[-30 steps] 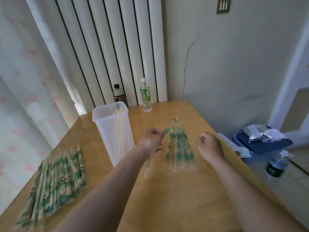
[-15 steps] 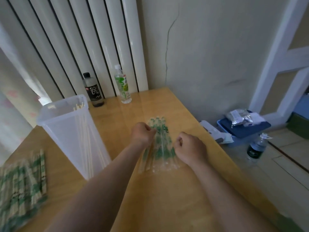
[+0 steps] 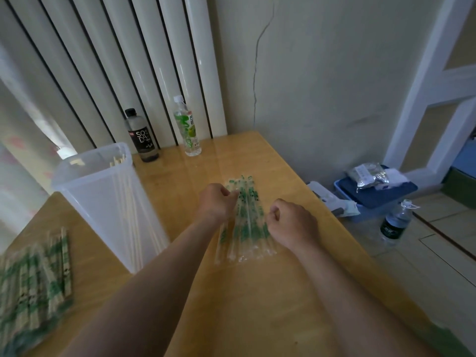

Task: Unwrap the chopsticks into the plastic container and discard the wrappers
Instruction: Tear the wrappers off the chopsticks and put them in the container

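Two hands, both over the middle of the table [image 3: 257,318], working at one heap

Left hand [image 3: 215,202]: fingers curled, tips pinching a strip at the far-left edge of the empty wrappers [image 3: 247,228]; judged to be laying down or squaring up a spent sleeve.

Right hand [image 3: 292,222]: drawn into a loose fist at the heap's right edge, touching it or just beside it, nothing visible in its grasp; likely placed there to hem in the slippery film.

Empty wrappers: clear sleeves with green print, fanned flat between the two hands; gathered in one spot, presumably so that they can go out together. Not yet discarded.

Plastic container [image 3: 85,163]: tall, translucent, upright, left of the hands and near them; its open top is within easy reach for dropping sticks in.

Bare chopsticks [image 3: 128,202]: a few, standing on end inside the container, tips just above the rim.

Wrapped chopsticks [image 3: 36,279]: many, in a loose pile at the near-left corner, well apart from the wrappers; stock on one side, waste on the other. Judgement: task well short of done.

Two bottles at the far edge: dark soda bottle [image 3: 143,136] and green-labelled bottle [image 3: 188,130], both upright, out of the working area.

Blue box [image 3: 373,199] and water bottle [image 3: 394,222]: on the floor, right of the table
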